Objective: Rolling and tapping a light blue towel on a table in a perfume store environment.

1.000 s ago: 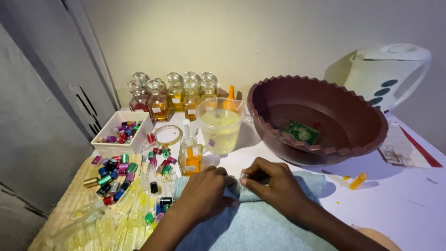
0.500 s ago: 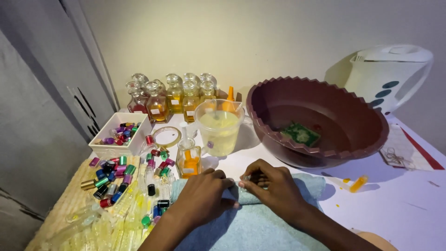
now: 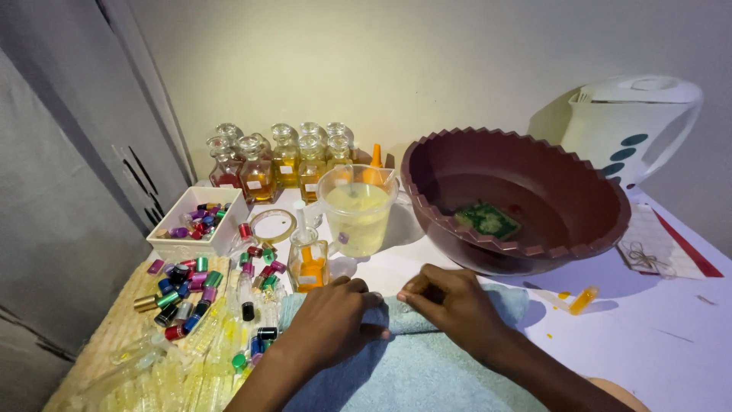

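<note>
Two hands rest on a light blue towel (image 3: 427, 374) spread on the white counter (image 3: 656, 343), just in front of the big maroon basin (image 3: 534, 229). The left hand (image 3: 332, 320) lies palm down on the towel's far edge with its fingers curled, pressing the cloth. The right hand (image 3: 454, 301) sits just beside it, fingertips pinched together near the towel's rolled edge; whether it grips something small or only the cloth, I cannot tell. The two hands nearly touch.

Inside the basin lies a green sponge (image 3: 488, 220). To the left of the basin stands a clear jug (image 3: 358, 210) of pale yellow liquid, and behind the jug is a row of glass bottles (image 3: 278, 160) filled with amber liquid. A small bottle with orange contents (image 3: 307, 263) stands in front of the jug, near the left hand. Further left of the basin, a white tray (image 3: 200, 221) holds coloured caps, and more caps (image 3: 191, 286) lie scattered over a woven mat (image 3: 114, 328) beside a roll of tape (image 3: 273, 225). To the right of the basin stands a white kettle (image 3: 640, 126), and a small orange tube (image 3: 583, 299) lies on the counter in front of the basin.
</note>
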